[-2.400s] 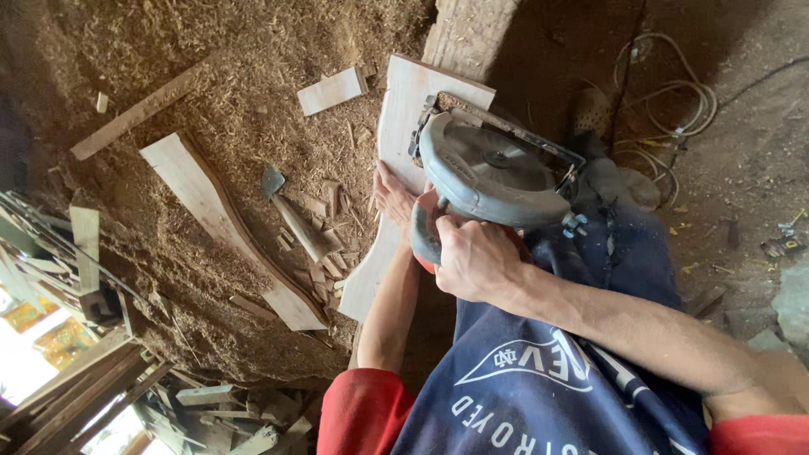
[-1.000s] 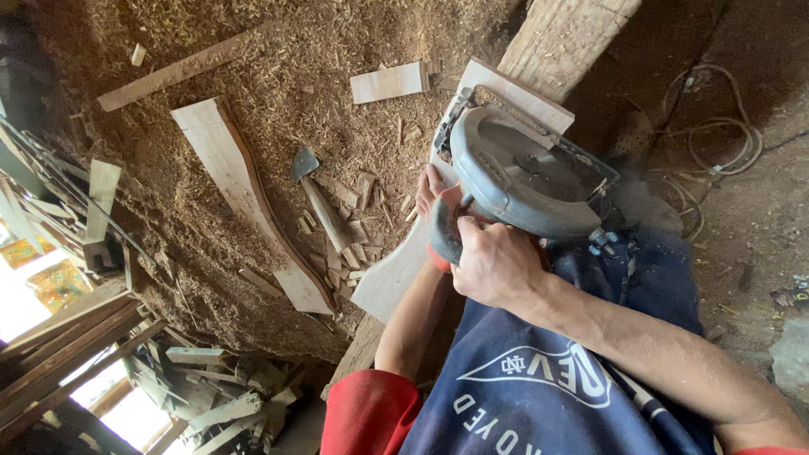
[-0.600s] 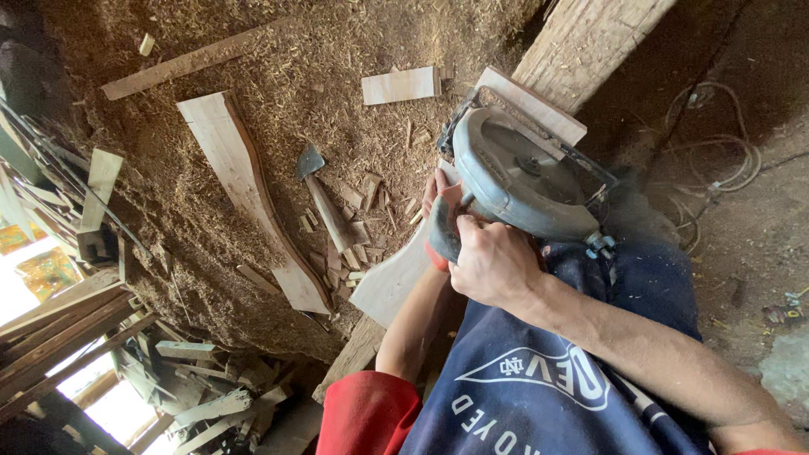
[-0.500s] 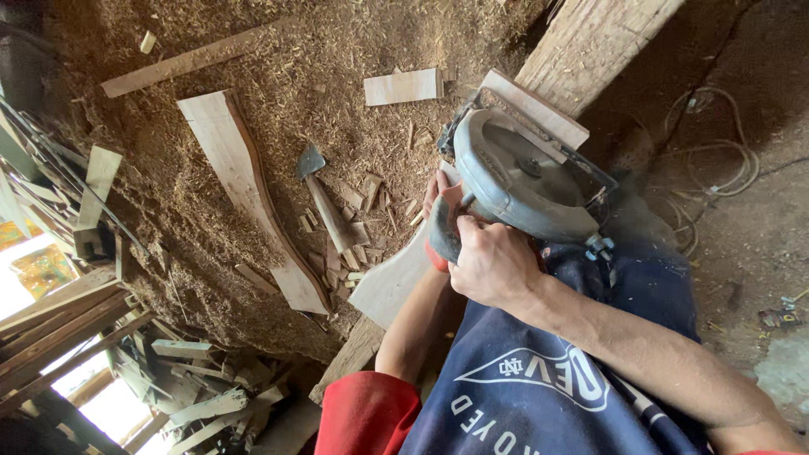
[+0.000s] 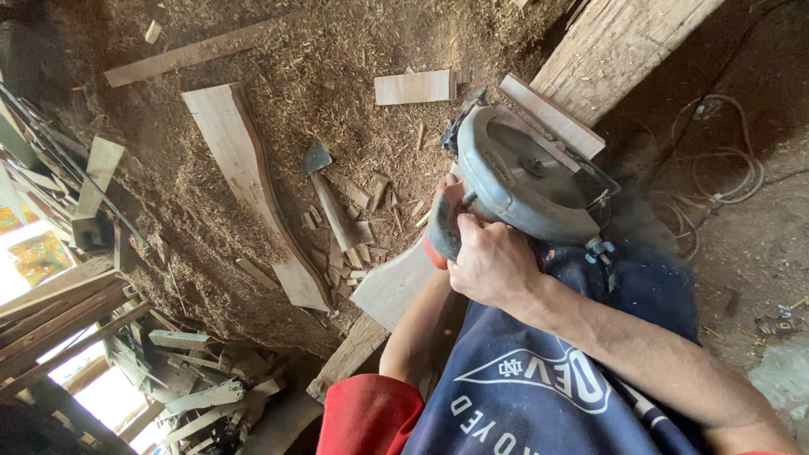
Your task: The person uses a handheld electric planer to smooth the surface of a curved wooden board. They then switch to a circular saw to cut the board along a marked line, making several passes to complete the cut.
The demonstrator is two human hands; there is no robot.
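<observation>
Right hand [image 5: 493, 263] round circular saw [image 5: 527, 175] handle, on pale board [image 5: 396, 282].

The circular saw [image 5: 527, 173] sits on a board [image 5: 396, 282] that runs under it toward the lower left. The right hand [image 5: 493, 265] closes around the saw's handle; the left hand [image 5: 447, 190], mostly hidden behind the saw, seems to press the board beside it. Left of the saw, a hatchet [image 5: 329, 202] lies on the sawdust floor [image 5: 211, 227] among chips. Further left lies a curved plank [image 5: 249, 185]. A small offcut [image 5: 415, 87] lies above the hatchet, and a thick beam [image 5: 619, 46] lies above the saw.
</observation>
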